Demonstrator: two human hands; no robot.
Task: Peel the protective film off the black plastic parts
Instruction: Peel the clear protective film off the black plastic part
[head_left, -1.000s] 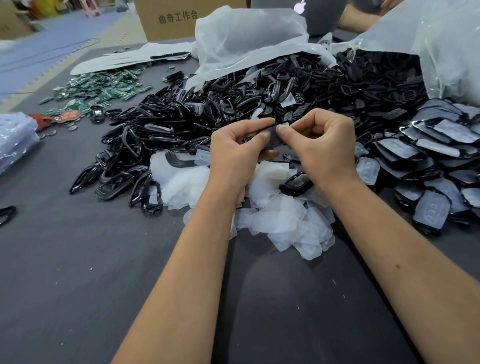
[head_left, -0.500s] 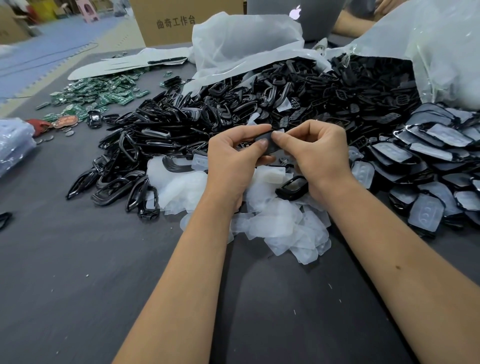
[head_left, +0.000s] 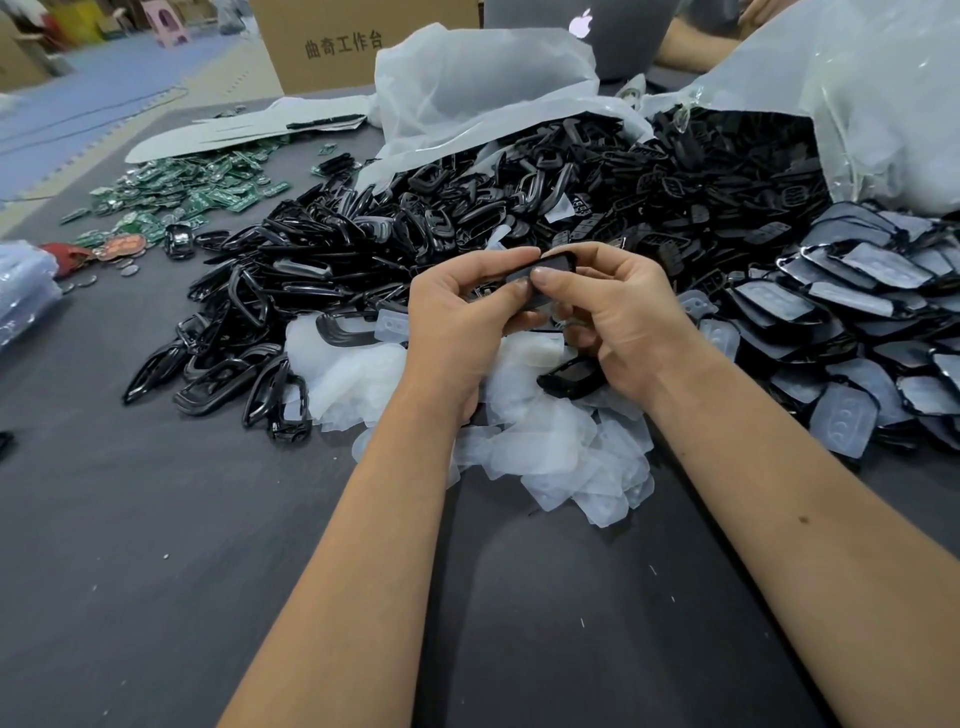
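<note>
While green circuit boards (head_left: 187, 189) lie scattered toward the bench's (head_left: 156, 545) far left corner, a heap of black frames (head_left: 322, 291) spreads rightward across its middle. Nearer, peeled film pieces (head_left: 550, 452) pile up beneath the wrists. Above them the left hand (head_left: 462, 322) pinches one black plastic part (head_left: 545, 270) between thumb and forefinger, and the right hand (head_left: 628, 322) pinches its other side, thumb on the face. Film-covered parts (head_left: 857, 322) stack along the bench's right edge, before a clear bag (head_left: 883, 93).
</note>
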